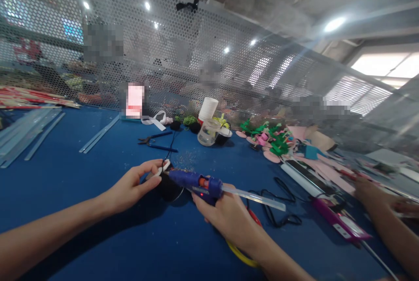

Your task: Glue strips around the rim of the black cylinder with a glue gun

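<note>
Left hand (pixel 131 187): thumb and forefinger are pinching a small white piece (pixel 163 167), the other fingers curling loosely under. The piece is sitting on the top edge of a black round thing (pixel 170 187) that is resting on the table (pixel 98 159). The pinch looks meant to steady the piece right at the gun's tip.

Right hand (pixel 225 215): fingers are wrapping shut around the grip of a blue glue gun (pixel 193 180). The gun is lying nearly level, nozzle pointing left and meeting the white piece. A clear glue stick (pixel 255 198) is jutting out of its back, to the right. Holding it low and sideways is probably bringing the tip to the piece without lifting either one.

The gun's black cable (pixel 278 211) is looping loose on the table to the right, slack enough not to pull. A yellow loop (pixel 240 255) is showing under the right wrist.

Further back, within reach: pliers (pixel 153 140), a stack of white cups (pixel 208 108), a clear jar (pixel 208 132), and a heap of green and pink foam bits (pixel 273 141). Clear strips (pixel 22 132) are lying at far left. A perforated screen (pixel 163 54) is closing off the back of the bench.

Right edge: another person's hand (pixel 373 191) is resting near a magenta tool (pixel 337 220), well apart from the gun.
</note>
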The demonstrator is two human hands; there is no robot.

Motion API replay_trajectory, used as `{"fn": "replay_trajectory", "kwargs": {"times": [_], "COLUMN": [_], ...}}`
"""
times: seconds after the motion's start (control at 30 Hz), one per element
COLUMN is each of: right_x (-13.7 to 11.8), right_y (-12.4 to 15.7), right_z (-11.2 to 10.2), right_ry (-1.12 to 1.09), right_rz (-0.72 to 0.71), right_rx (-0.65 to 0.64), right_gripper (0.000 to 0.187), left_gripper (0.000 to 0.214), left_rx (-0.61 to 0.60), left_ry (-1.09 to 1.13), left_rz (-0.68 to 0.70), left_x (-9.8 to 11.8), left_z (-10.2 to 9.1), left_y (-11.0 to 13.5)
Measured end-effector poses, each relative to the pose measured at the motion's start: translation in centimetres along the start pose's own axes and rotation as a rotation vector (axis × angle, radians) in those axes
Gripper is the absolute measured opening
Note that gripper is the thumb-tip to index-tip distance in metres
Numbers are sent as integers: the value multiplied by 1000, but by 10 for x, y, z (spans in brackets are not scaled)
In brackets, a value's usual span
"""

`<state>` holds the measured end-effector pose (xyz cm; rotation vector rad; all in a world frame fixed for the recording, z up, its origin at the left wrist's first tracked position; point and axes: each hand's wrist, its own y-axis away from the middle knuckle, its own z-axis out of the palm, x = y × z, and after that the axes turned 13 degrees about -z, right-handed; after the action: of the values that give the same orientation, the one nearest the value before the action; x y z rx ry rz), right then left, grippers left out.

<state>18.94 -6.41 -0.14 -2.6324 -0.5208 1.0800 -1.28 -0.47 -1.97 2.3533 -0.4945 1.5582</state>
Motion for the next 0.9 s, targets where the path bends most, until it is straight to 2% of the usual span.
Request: {"fn": "replay_trajectory", "kwargs": {"times": [0.27, 0.57, 0.9], "right_x": [1, -2, 1], "right_y": [-2, -6, -8], "right_z": [-1, -6, -7], "right_ry": [-16, -162, -219], "right_rz": [15, 188, 209], "right_rx": [0, -59, -70], "right_gripper": [16, 15, 14], "left_gripper": [27, 24, 27], "left_rx": [-2, -62, -65], "left_ry": [10, 15, 42], "left_rz": [7, 48, 51], "left_x": [2, -4, -8], "left_z": [0, -3, -3], "left_y": [0, 0, -1]}}
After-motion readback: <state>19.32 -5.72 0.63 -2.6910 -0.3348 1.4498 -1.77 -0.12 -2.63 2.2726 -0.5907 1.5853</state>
